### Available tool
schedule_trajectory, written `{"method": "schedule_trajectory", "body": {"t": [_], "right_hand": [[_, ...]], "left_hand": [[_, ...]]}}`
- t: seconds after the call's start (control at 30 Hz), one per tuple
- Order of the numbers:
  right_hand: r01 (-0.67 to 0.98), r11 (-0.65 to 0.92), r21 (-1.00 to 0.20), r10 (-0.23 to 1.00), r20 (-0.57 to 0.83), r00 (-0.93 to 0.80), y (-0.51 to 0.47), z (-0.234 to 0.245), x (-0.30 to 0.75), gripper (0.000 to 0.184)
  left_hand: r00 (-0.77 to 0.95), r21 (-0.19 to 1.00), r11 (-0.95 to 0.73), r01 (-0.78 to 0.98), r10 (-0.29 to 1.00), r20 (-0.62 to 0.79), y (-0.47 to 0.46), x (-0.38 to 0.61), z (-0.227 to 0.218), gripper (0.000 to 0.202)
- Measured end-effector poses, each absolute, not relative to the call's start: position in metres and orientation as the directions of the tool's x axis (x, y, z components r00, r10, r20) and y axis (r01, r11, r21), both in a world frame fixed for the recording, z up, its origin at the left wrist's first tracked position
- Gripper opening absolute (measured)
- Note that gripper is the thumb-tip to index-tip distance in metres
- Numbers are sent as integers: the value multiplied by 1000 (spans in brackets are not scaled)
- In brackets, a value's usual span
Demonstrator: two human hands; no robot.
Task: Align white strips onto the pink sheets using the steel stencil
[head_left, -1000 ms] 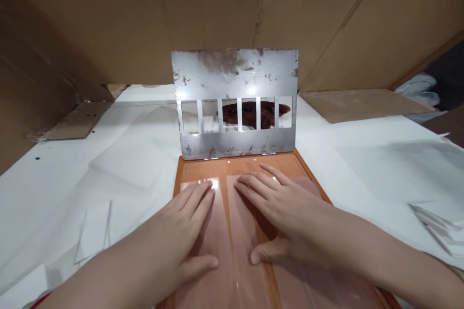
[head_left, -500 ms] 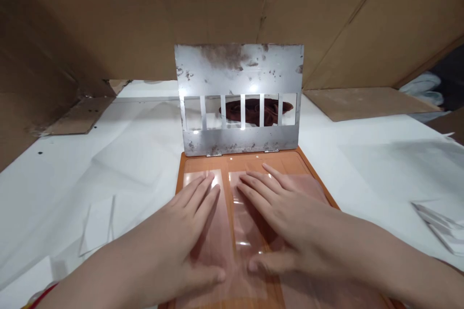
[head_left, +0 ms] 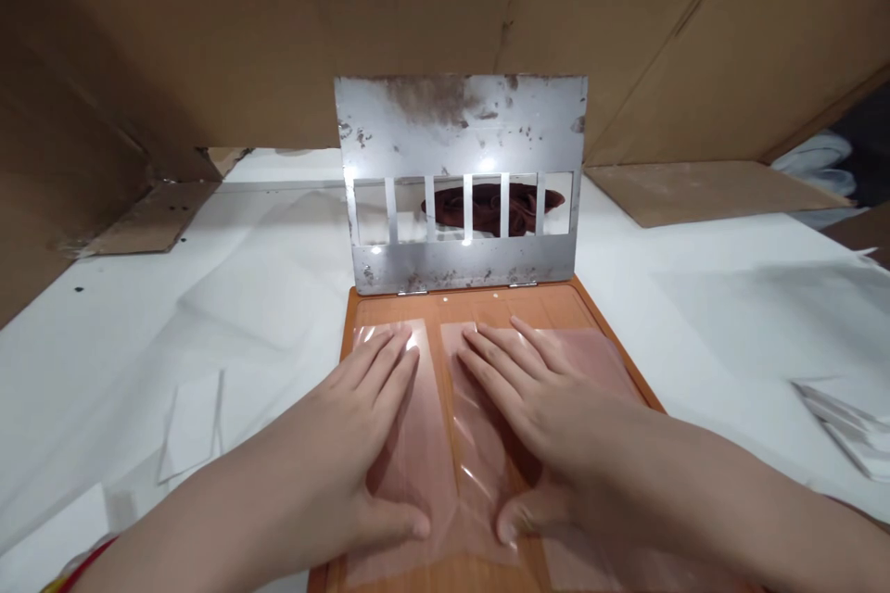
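My left hand (head_left: 368, 408) lies flat, fingers stretched forward, on the left part of a clear pinkish plastic film (head_left: 438, 445). My right hand (head_left: 539, 408) rests with its fingers spread on the film's right part. Beneath the film is an orange-brown board (head_left: 410, 308) with a raised rim. Hinged to the board's far edge, a stained metal plate (head_left: 465, 267) stands upright, with a row of several rectangular cut-outs. Whether the film is one sheet or separate pieces I cannot tell, as my hands cover parts of it.
A dark red cloth (head_left: 487, 207) shows through the cut-outs, behind the plate. White cards (head_left: 193, 422) lie on the white table (head_left: 278, 296) at left, and a flat stack (head_left: 845, 422) at right. Cardboard walls (head_left: 278, 37) enclose the back and left. Clear plastic bags (head_left: 813, 162) are at far right.
My right thumb has shifted slightly down and to the right, and the creases in the film near it have changed. My left hand stays almost in place. The view has tilted slightly.
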State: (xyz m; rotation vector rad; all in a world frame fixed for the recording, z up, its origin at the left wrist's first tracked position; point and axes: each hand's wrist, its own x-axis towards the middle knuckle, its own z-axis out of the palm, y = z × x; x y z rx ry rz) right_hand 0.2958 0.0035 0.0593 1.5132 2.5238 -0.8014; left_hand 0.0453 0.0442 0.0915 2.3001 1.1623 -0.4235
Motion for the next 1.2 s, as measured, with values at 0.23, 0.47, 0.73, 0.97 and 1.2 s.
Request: {"method": "schedule_trajectory", "body": {"t": [0.23,0.47,0.73,0.97,1.2], "right_hand": [[842,329,-428,769,-397,-502,-2,59,297,148],[821,331,-465,759,-385,-525,11,57,299,157],[816,367,-446,751,-376,-543,26,77,305,140],[810,319,-491,722,-428,-544,29,87,308,146],[797,410,-444,803,-238,-546,30,86,305,98]], "left_hand": [[583,284,-512,811,664,-469,46,43,87,126],[597,302,-517,801,650,-471,47,41,89,127],[633,356,-524,774,639,-437,43,38,86,121],[621,351,-513,783,632,-464,44,41,90,117],[586,317,-500,806,603,-541,44,43,93,116]]}}
